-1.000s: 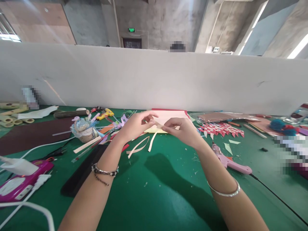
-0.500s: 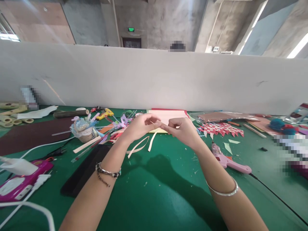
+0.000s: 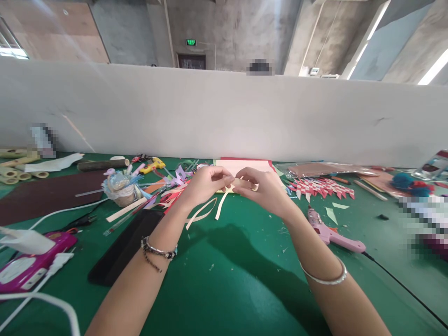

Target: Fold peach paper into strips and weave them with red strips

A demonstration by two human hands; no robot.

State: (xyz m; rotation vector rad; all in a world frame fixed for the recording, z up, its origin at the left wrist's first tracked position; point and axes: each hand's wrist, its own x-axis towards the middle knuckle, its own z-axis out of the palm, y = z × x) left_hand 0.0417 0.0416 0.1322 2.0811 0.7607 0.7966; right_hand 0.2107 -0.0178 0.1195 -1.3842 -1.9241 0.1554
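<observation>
Above the green table, my left hand [image 3: 209,183] and my right hand [image 3: 261,189] meet with their fingertips close together. Both pinch a narrow cream paper strip [image 3: 220,205], and one end of it hangs below my left fingertips. The part between the fingers is mostly hidden. Another cream strip [image 3: 203,215] curls in a loop under my left hand. Behind the hands lies a stack of coloured paper sheets [image 3: 245,164], pale pink on top with red and yellow edges showing.
To the right lie a pink glue gun [image 3: 336,240] with a black cord and a red-and-white woven paper piece [image 3: 322,188]. On the left are a black flat case [image 3: 122,252], a magenta power strip [image 3: 38,261], a yellow glue gun [image 3: 153,165] and colourful scraps. A white partition [image 3: 224,112] stands behind.
My right hand's fingers have opened out from a tighter curl and shifted slightly along the strip. My left fingers have curled in a little. The hanging strip end has barely moved.
</observation>
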